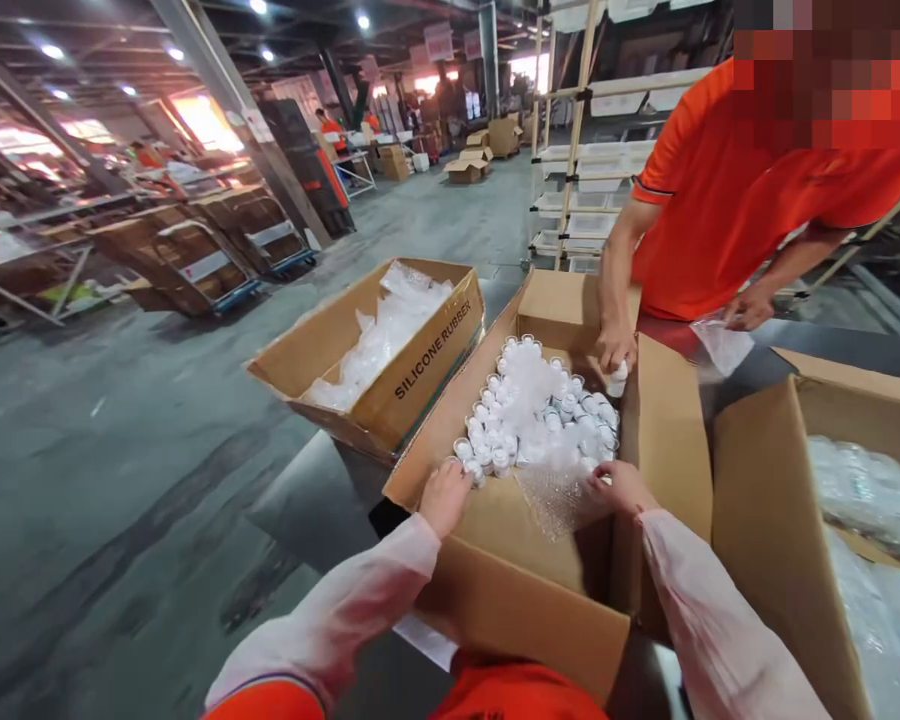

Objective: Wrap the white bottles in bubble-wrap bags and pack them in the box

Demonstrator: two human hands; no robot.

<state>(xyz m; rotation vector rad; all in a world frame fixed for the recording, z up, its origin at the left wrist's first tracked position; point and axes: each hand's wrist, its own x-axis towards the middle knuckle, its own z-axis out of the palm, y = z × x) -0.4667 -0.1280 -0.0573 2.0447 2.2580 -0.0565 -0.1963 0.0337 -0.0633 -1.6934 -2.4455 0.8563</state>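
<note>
Small white-capped bottles (pixel 501 460) stand in rows inside an open cardboard box (pixel 536 590) in front of me. My left hand (pixel 448 495) is at the box's left side, its fingers curled against a bottle at the near end of the rows. Across the box, my right hand (pixel 624 490) has its fingers pinched together by the near right bottles. A bit of white shows at those fingertips, too small to name. Clear bubble wrap (pixel 559 500) hangs over the near bottles and reaches toward my right hand. Loose plastic film covers part of the middle rows.
Opposite me, a co-worker's hand (pixel 616 350) holds a white bottle at the box's right wall; the other hand has a clear bag (pixel 722 345). A carton marked SILICONE RUBBER (pixel 427 375) with plastic stands left, another carton (pixel 765 500) with wrapped goods right. A rack (pixel 581 130) stands behind.
</note>
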